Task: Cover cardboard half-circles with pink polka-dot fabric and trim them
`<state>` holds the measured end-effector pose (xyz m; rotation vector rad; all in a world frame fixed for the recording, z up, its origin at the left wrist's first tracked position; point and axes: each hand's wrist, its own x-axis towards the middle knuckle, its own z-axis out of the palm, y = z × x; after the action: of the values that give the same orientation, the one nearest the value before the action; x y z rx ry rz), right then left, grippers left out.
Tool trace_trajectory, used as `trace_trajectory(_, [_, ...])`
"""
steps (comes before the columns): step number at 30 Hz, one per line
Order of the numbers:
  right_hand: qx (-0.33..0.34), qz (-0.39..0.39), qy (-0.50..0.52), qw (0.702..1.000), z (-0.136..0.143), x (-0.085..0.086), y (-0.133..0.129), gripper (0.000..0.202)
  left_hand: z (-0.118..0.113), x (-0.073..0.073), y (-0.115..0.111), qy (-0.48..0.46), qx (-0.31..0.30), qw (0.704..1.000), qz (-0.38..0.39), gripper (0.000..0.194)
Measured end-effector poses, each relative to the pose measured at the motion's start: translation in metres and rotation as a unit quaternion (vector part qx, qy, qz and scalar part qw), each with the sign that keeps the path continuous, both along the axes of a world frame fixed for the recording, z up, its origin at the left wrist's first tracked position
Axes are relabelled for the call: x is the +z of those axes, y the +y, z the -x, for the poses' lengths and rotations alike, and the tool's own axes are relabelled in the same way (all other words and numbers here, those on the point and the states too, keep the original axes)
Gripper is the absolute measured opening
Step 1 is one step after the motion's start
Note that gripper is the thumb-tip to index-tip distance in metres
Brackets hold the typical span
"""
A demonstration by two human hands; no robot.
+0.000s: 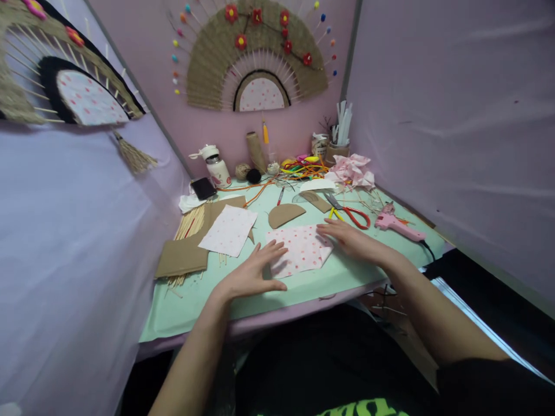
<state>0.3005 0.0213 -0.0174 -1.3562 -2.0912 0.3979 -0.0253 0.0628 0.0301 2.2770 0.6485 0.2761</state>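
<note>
A piece of white fabric with pink dots (301,248) lies flat on the table in front of me. My left hand (255,268) rests at its left edge, fingers spread, thumb apart on the table cover. On the upper right corner of the fabric lie the stretched fingers of my right hand (349,238). Just beyond the fabric is a brown cardboard half-circle (286,215). To the left, a paler dotted sheet (229,230) partly covers brown cardboard (182,258). Red-handled scissors (356,216) lie beyond my right hand.
A pink glue gun (399,225) with a black cord lies at the right edge. At the back stand a white bottle (218,171), a twine spool (255,151) and crumpled pink fabric (352,171). A phone (203,188) sits back left. Decorated fans (208,69) hang on the walls.
</note>
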Motion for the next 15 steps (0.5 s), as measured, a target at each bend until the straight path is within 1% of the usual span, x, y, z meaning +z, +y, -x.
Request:
trace_trajectory(1, [-0.031, -0.005, -0.014, 0.999, 0.002, 0.003, -0.005, 0.045, -0.003, 0.002, -0.004, -0.014, 0.029, 0.999, 0.001, 0.069])
trace_trajectory(2, [-0.057, -0.012, -0.018, 0.998, 0.008, 0.007, -0.009, 0.047, -0.009, 0.003, -0.007, -0.041, 0.072, 0.997, -0.003, 0.060])
trace_trajectory(3, [-0.090, -0.025, -0.011, 0.996, 0.018, 0.011, -0.012, 0.048, -0.020, 0.003, -0.009, -0.079, 0.124, 0.989, -0.014, 0.055])
trace_trajectory(4, [-0.107, -0.036, -0.002, 0.994, 0.030, 0.014, -0.013, 0.048, -0.033, 0.001, -0.010, -0.108, 0.154, 0.982, -0.019, 0.054])
trace_trajectory(6, [-0.088, -0.033, 0.006, 0.996, 0.060, 0.016, -0.011, 0.051, -0.063, -0.009, -0.011, -0.151, 0.173, 0.973, -0.013, 0.059])
trace_trajectory(7, [-0.067, -0.021, -0.010, 0.997, 0.074, 0.013, -0.009, 0.053, -0.076, -0.016, -0.011, -0.158, 0.174, 0.972, -0.008, 0.064])
trace_trajectory(8, [-0.053, -0.005, -0.035, 0.998, 0.087, 0.009, -0.006, 0.057, -0.087, -0.024, -0.012, -0.146, 0.176, 0.973, -0.003, 0.069])
trace_trajectory(9, [-0.046, 0.015, -0.072, 0.996, 0.096, 0.003, -0.004, 0.063, -0.095, -0.032, -0.013, -0.115, 0.183, 0.976, -0.004, 0.073])
trace_trajectory(11, [-0.055, 0.040, -0.118, 0.991, 0.106, -0.008, -0.002, 0.068, -0.103, -0.044, -0.015, -0.032, 0.178, 0.982, -0.047, 0.081])
trace_trajectory(13, [-0.055, 0.055, -0.152, 0.985, 0.107, -0.015, -0.002, 0.070, -0.103, -0.050, -0.016, 0.034, 0.178, 0.980, -0.086, 0.086])
trace_trajectory(15, [-0.052, 0.067, -0.179, 0.980, 0.103, -0.016, -0.004, 0.071, -0.098, -0.049, -0.016, 0.077, 0.184, 0.974, -0.107, 0.088])
